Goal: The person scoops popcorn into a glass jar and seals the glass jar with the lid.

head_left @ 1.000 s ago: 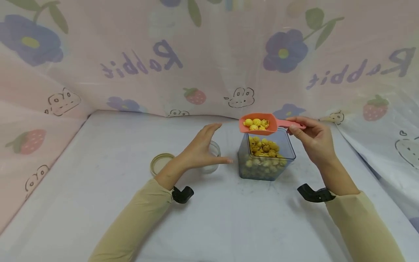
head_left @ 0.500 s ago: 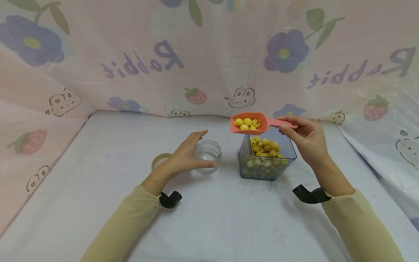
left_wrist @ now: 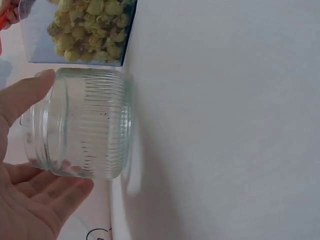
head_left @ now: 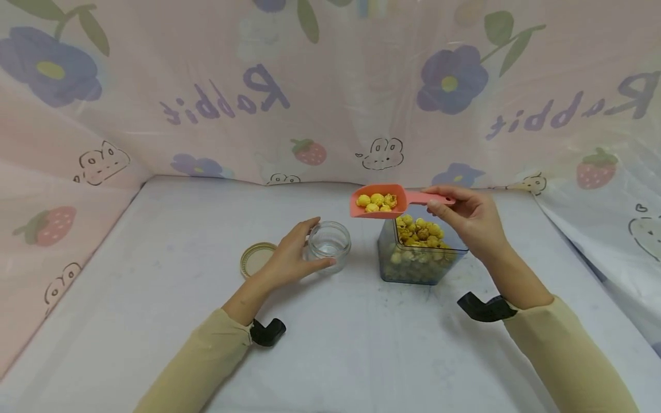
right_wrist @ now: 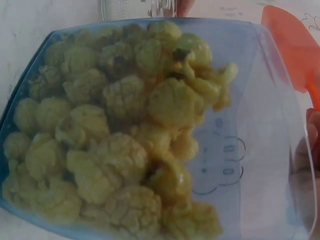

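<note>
My left hand (head_left: pixel 291 255) has its thumb and fingers round the sides of a small clear glass jar (head_left: pixel 334 244). The left wrist view shows the thumb at the upper part of the ribbed jar (left_wrist: pixel 95 125), with the fingers along its opposite side. No popcorn shows in the jar. My right hand (head_left: pixel 472 221) pinches the handle of a coral scoop (head_left: pixel 353 207), held level above the left edge of a clear bluish square container (head_left: pixel 408 275). Several yellow popcorn balls (head_left: pixel 377 201) lie in the scoop. More popcorn (right_wrist: pixel 100 145) partly fills the container.
A round gold-rimmed lid (head_left: pixel 244 261) lies on the white-covered table (head_left: pixel 361 355), left of the jar and partly behind the left hand. A printed curtain (head_left: pixel 330 115) closes off the back and sides.
Carrying the popcorn, the scoop has moved left from over the container toward the jar. My left hand has shifted left and its thumb and fingers have closed in round the jar.
</note>
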`<state>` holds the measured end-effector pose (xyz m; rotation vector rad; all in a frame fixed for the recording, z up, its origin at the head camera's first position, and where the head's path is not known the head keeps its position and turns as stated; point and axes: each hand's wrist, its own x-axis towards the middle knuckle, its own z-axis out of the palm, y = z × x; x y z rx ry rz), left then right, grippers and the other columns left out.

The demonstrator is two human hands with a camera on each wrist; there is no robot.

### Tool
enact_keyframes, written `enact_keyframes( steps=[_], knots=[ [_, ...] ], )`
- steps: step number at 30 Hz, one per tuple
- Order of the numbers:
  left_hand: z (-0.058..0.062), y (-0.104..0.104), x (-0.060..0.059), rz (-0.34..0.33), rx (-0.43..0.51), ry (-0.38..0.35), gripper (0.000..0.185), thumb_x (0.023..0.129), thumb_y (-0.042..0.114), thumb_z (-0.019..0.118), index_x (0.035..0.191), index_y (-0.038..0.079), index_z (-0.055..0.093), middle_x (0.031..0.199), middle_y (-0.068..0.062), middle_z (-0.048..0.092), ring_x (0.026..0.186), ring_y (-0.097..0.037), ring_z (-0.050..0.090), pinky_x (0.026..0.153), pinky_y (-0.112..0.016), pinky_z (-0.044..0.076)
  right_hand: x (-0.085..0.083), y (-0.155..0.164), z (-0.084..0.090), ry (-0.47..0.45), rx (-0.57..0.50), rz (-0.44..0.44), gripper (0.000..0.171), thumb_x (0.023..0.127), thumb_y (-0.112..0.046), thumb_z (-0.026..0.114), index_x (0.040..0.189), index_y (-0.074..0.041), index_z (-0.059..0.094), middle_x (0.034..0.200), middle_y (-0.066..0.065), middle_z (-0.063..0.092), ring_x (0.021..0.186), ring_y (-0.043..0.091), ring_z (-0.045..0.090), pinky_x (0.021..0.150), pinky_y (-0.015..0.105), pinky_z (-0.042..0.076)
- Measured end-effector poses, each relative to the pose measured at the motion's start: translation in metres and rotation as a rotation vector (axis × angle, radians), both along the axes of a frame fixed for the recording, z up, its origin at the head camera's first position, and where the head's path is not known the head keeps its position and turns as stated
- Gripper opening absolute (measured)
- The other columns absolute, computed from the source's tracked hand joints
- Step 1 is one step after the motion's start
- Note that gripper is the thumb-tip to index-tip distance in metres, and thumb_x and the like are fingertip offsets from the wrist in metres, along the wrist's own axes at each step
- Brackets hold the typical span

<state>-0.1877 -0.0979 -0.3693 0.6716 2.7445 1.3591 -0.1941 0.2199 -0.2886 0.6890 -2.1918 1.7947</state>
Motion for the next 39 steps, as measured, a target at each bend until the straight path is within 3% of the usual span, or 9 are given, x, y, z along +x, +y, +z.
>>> enact_keyframes(
  steps=[6, 22, 39],
  knots=[
    [-0.003, 0.000, 0.000, 0.019, 0.034, 0.002, 0.083, 0.076, 0.024, 0.082, 0.142, -0.004, 0.038, 0.140, -0.019, 0.047, 0.130, -0.030, 0.045, 0.104, -0.040, 0.045, 0.000, -0.006, -0.002, -0.038, 0.028, 0.032, 0.021, 0.090, 0.003, 0.061, 0.110, 0.006, 0.067, 0.092, -0.005, 0.068, 0.076, 0.007, 0.062, 0.074, 0.015, 0.054],
    [-0.002, -0.003, 0.000, 0.017, 0.058, -0.053, 0.080, 0.078, 0.025, 0.081, 0.141, 0.000, 0.039, 0.142, -0.017, 0.046, 0.128, -0.031, 0.047, 0.105, -0.041, 0.043, -0.004, -0.016, -0.003, -0.096, 0.121, 0.051, 0.021, 0.090, -0.001, 0.063, 0.110, 0.004, 0.067, 0.095, -0.006, 0.067, 0.074, 0.008, 0.059, 0.068, 0.015, 0.053],
    [-0.003, -0.002, -0.001, 0.016, 0.046, -0.083, 0.082, 0.078, 0.028, 0.080, 0.143, 0.002, 0.037, 0.144, -0.015, 0.043, 0.129, -0.030, 0.047, 0.106, -0.042, 0.042, -0.009, -0.023, -0.001, -0.151, 0.342, 0.009, 0.029, 0.093, -0.015, 0.063, 0.116, 0.003, 0.064, 0.096, -0.010, 0.064, 0.074, 0.017, 0.058, 0.060, 0.020, 0.051]
  ],
)
